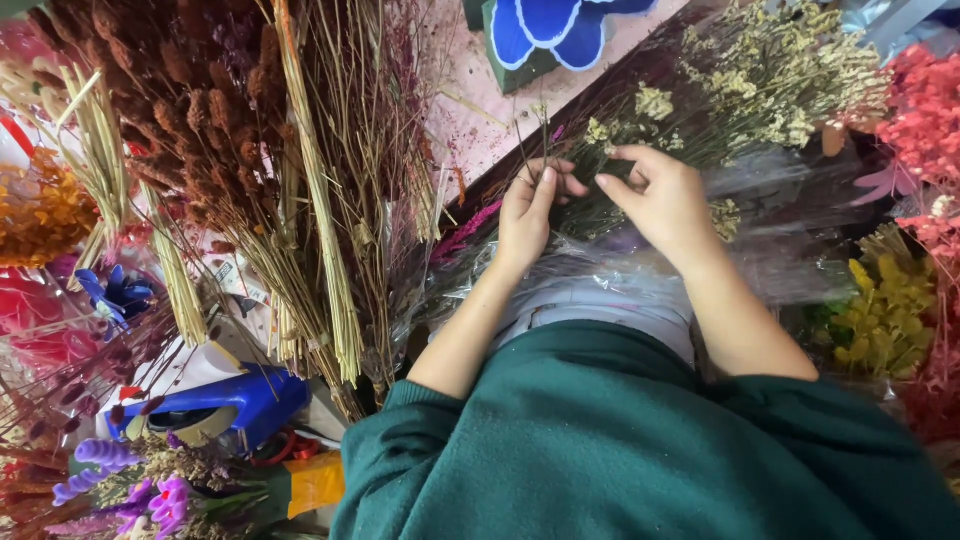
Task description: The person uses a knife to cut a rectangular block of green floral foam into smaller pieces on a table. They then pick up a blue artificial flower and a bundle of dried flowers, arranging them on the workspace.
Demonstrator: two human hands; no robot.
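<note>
Dried flowers crowd a pinkish worktable (470,100) on every side. At the middle, the left hand (527,215) has its fingers closed on a few thin stems (535,140) that stand up from its fingertips. Just to its right, the right hand (665,200) curls around more of the same bunch, with its thumb and forefinger pinched together near the left fingertips. Both hands work at the near end of a pale yellow bunch (770,75) that lies in clear wrap (620,275), its flower heads fanning toward the far right. Green sleeves (600,440) are pushed up past both forearms. Left of the hands lean tall rust-brown sheaves (200,110) and straw-coloured stalks (330,260). At the near left lies a blue tape dispenser (235,400), with purple sprigs (110,465) in front of it. Far off sits a blue flower cutout (550,30). Red blooms (925,110) and yellow sprigs (885,310) fill the right edge.
</note>
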